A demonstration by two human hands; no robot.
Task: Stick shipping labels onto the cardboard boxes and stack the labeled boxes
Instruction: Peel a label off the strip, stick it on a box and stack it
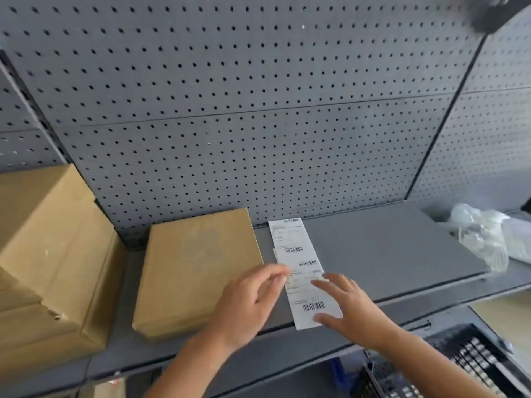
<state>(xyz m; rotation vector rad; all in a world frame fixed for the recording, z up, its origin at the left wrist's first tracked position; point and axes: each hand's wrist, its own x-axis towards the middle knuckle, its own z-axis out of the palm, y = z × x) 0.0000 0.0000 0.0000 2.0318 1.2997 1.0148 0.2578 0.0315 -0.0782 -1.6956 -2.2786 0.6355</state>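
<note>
Two bare hands work over a long white paper strip of shipping labels [304,272] lying on the grey metal bench [388,248]. The left hand [247,305] pinches the strip's left edge with its fingertips; the right hand [349,304] lies open and flat on the strip's near end. Just beside the strip on the left sits a flat brown cardboard box [198,271], unlabeled on top. Farther left, larger brown cardboard boxes [54,254] are stacked. Crumpled clear plastic wrapping [485,237] lies at the right. Barcodes show; the print is unreadable.
</note>
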